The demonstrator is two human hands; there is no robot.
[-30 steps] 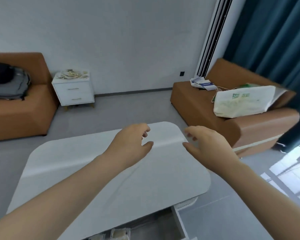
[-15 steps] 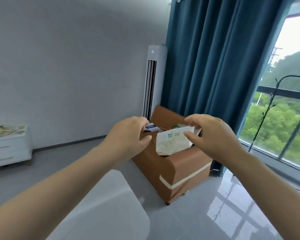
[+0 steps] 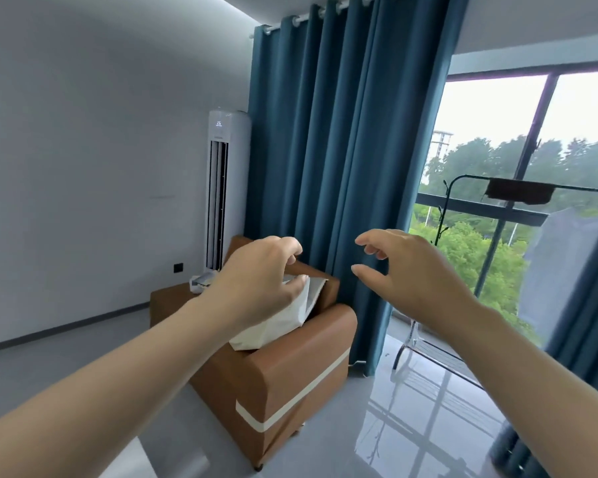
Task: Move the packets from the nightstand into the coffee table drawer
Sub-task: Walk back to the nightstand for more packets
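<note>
Both hands, left hand point(image 3: 259, 281) and right hand point(image 3: 411, 270), hover empty with fingers loosely curled before a brown sofa point(image 3: 290, 367).

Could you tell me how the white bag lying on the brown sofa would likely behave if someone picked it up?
The white bag looks creased and slumped against the brown sofa, so it is probably floppy and would sag when lifted. Its top looks open, so any contents might spill if it tipped. It looks thin, so probably light, though I cannot see what is inside.

Coffee table point(image 3: 159, 465) corner (white, glossy) lies bottom left.
</note>
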